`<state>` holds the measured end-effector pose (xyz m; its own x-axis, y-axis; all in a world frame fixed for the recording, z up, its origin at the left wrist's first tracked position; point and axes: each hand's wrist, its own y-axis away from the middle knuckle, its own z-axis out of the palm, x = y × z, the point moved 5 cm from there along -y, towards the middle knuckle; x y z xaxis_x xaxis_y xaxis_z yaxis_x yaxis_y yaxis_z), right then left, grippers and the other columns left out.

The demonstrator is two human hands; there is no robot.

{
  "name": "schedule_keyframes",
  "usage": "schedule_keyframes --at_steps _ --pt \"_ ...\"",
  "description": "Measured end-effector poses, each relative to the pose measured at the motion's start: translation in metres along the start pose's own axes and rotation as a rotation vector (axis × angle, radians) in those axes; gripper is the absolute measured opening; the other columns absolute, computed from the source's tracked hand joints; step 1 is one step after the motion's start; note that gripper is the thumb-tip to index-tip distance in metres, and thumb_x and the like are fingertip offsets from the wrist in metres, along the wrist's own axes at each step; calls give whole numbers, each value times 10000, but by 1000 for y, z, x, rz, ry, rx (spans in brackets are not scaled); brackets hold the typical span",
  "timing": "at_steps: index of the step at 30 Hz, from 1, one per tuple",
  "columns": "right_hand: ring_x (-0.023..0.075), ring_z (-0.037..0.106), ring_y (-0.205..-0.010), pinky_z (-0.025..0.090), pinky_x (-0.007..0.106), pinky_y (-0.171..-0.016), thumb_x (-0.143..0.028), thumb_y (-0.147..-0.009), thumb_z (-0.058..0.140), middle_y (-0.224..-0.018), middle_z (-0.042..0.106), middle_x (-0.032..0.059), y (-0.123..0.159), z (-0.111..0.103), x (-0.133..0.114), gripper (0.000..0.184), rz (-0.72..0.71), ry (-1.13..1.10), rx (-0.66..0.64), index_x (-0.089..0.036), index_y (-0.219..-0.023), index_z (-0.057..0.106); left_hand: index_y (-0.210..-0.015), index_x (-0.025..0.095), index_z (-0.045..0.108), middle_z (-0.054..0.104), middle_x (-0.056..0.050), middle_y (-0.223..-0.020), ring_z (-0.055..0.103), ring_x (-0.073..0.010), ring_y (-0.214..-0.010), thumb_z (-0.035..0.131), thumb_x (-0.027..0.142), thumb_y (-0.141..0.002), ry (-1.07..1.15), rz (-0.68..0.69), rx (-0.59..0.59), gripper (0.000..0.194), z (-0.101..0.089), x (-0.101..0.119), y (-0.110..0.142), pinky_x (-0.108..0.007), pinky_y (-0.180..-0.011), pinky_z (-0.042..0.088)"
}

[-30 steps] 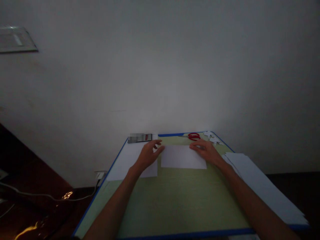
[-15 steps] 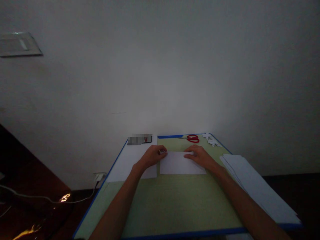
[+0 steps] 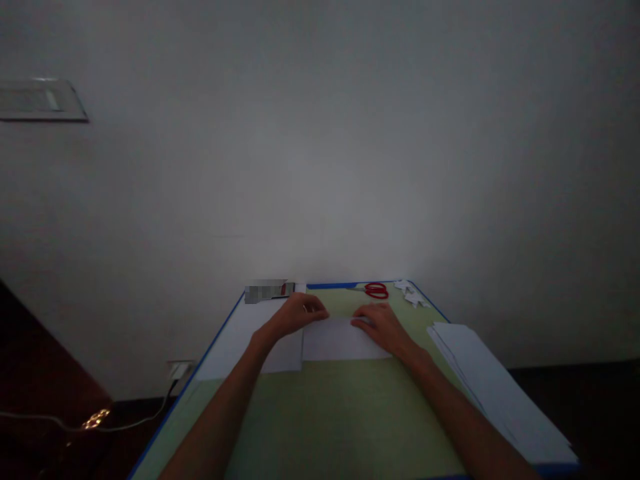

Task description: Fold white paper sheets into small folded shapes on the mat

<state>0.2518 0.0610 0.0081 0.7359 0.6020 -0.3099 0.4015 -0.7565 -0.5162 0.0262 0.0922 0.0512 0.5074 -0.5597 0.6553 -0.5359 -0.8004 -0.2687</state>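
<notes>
- Head view, counter (image 3: pixel 345 420): pale green top with blue edging, stood against the wall.
- White paper sheet (image 3: pixel 330 341): lay near the middle of the counter, beneath the hands.
- Left hand (image 3: pixel 300 313): fingertips drawn together at the sheet's far edge; whether they gripped it could not be told.
- Right hand (image 3: pixel 380 325): thumb and fingers bent at the same edge, apart from the left; a firm pinch could not be confirmed.
- Larger white sheet (image 3: pixel 225 353): lay on the left, smartphone (image 3: pixel 270 292) at its far end.
- Red-handled scissors (image 3: pixel 376 291): lay beyond the right hand, beside paper scraps (image 3: pixel 413 296).
- Paper stack (image 3: pixel 495 393): occupied the right side.
</notes>
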Motion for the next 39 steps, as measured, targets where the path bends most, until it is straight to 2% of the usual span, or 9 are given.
schedule_keyframes --at_steps 3,7,10,13,18,23,27,34,39 --pt "243 689 -976 392 441 -969 -363 -1004 588 -985 775 46 -5 -1 -9 174 -19 55 -39 -233 -988 704 -847 169 768 752 -45 -791 626 -144 -690 702 326 -829 -31 4 16 171 0 -5 18 -239 -657 459" --pt "255 681 -998 365 469 -989 -348 -983 625 -998 773 55 -13 -5 -15 134 -41 104 -74 -239 -994 703 -873 175 772 752 -45 -815 625 -147 -713 694 322 -857 -88 6 83 167 -2 -13 33 -245 -680 464" --pt "272 670 -1037 349 496 -1008 -315 -957 659 -1022 770 68 -19 -4 -16 108 -38 136 -93 -244 -1014 716 -871 177 770 749 -42 -817 630 -151 -727 691 294 -873 -99 5 117 141 2 -19 36 -245 -693 468" --pt "272 643 -1129 327 508 -1052 -285 -921 700 -1130 758 68 -24 1 -22 200 -62 106 -74 -260 -1119 709 -880 176 764 742 -40 -826 632 -152 -739 689 241 -879 -130 39 159 99 9 -18 35 -244 -699 468" --pt "249 664 -1093 393 462 -1009 -262 -968 636 -1130 756 68 -21 16 -42 232 -149 62 -102 -245 -1189 703 -874 163 753 717 -43 -831 632 -149 -741 671 164 -899 -192 145 157 86 20 -6 35 -242 -701 460" --pt "248 657 -1147 457 408 -1002 -192 -965 601 -1224 728 84 -6 20 -24 317 -86 -22 -214 -224 -1271 676 -851 154 743 708 -39 -821 632 -152 -743 688 119 -893 -192 164 144 78 22 -3 35 -246 -707 454" --pt "245 657 -1139 476 390 -1000 -108 -933 562 -1219 724 87 1 18 -8 343 -49 -37 -259 -208 -1232 697 -865 157 745 713 -39 -830 633 -154 -757 691 97 -890 -215 170 136 85 23 -6 35 -246 -715 450" --pt "245 659 -1034 424 405 -913 -266 -971 630 -1072 745 72 -5 16 -37 192 -160 17 -59 -227 -1142 709 -889 152 744 696 -46 -823 626 -161 -762 678 150 -919 -238 218 150 72 32 5 37 -256 -717 448" --pt "209 644 -915 382 365 -852 -186 -954 638 -938 732 45 -5 15 -57 54 -208 -17 58 -204 -964 688 -907 155 739 698 -53 -845 641 -175 -799 664 155 -920 -215 244 148 76 38 13 39 -277 -760 468"
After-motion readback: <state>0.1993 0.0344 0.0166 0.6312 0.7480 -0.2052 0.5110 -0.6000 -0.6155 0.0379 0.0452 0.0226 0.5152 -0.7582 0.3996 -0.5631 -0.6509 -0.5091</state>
